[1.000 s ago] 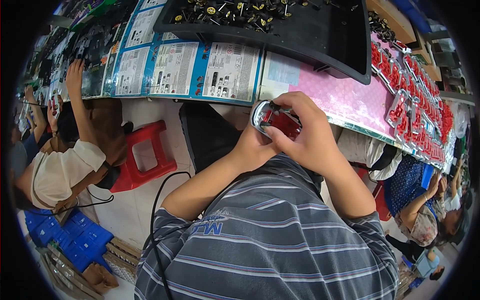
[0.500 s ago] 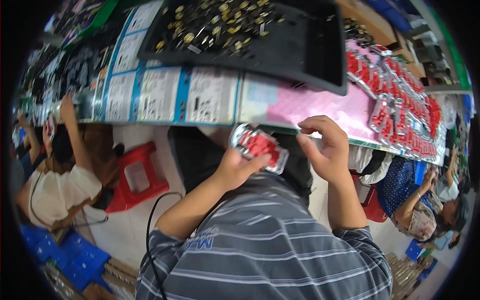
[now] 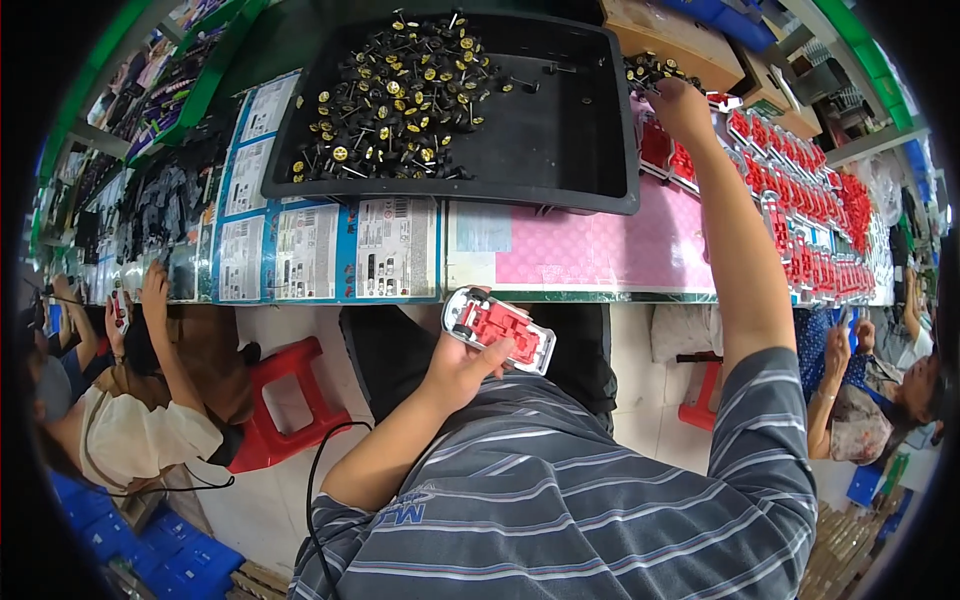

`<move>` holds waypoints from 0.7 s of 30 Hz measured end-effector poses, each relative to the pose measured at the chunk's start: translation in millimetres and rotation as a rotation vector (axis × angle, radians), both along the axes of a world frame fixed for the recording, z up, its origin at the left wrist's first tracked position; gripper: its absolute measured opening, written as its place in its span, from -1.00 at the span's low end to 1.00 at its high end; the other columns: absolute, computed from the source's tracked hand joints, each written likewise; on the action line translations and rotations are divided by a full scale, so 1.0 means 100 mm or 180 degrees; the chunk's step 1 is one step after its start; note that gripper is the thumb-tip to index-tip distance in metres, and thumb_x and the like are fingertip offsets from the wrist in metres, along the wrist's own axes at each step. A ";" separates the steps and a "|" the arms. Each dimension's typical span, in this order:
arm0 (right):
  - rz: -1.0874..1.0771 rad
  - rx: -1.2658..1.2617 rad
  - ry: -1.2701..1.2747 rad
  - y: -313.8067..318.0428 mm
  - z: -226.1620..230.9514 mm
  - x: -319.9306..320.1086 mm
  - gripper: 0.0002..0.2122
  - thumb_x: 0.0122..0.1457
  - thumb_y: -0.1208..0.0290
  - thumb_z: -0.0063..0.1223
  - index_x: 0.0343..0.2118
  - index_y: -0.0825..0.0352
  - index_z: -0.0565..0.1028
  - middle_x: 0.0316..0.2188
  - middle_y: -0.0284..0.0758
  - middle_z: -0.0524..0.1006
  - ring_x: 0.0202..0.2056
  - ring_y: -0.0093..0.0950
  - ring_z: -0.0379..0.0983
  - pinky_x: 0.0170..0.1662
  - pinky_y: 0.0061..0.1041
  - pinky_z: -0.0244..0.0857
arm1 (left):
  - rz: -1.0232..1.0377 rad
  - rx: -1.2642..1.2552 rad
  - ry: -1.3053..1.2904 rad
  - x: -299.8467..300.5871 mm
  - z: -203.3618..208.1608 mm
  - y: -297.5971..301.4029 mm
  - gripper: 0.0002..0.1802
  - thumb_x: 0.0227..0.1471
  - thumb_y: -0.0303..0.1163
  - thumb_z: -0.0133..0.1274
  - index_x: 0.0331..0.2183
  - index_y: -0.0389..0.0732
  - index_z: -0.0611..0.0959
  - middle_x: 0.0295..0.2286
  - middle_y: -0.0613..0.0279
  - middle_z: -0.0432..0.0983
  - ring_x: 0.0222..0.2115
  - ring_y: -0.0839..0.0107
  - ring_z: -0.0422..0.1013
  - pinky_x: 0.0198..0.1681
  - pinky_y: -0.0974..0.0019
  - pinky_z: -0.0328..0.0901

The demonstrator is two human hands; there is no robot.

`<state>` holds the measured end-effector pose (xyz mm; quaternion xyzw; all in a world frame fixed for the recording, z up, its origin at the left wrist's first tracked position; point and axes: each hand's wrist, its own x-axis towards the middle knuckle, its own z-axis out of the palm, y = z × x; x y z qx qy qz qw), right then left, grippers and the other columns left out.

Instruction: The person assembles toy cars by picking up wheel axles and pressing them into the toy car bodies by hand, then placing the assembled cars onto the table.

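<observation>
My left hand (image 3: 463,368) is closed round a toy car (image 3: 503,333) in front of my body, below the table edge. The car lies underside up, with a red chassis inside a white-and-silver shell; black wheels show at its left end. My right arm stretches to the far right, where my right hand (image 3: 686,112) reaches into a small heap of black-and-yellow wheel axles (image 3: 658,68). Its fingertips are lost among the wheels, so whether they grip one is hidden. A black tray (image 3: 545,130) at the back holds a large pile of wheel axles (image 3: 395,95).
Rows of red-and-silver car bodies (image 3: 795,215) cover the right of the table, beyond a pink sheet (image 3: 590,250). Cardboard boxes (image 3: 670,35) stand behind. Printed sheets (image 3: 305,250) lie at left. Co-workers sit on both sides; a red stool (image 3: 290,400) is at left.
My right hand has gone from beside the car, forward and right, to the small wheel heap. My left hand still holds the car. My view has shifted, showing more of the tray.
</observation>
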<state>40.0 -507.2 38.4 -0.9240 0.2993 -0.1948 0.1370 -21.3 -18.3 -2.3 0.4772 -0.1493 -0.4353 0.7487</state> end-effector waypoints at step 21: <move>-0.0057 0.1819 -0.1069 0.01 0.06 0.02 -0.74 0.19 0.29 0.27 -0.14 0.35 0.64 -0.44 -0.32 0.63 -0.44 -0.57 0.51 -0.32 -0.54 0.40 | 0.0089 -0.0106 0.0085 0.08 0.01 0.04 -0.31 0.20 -0.39 0.13 0.23 -0.24 0.15 -0.05 0.06 0.51 -0.27 0.50 0.52 -0.44 0.54 0.39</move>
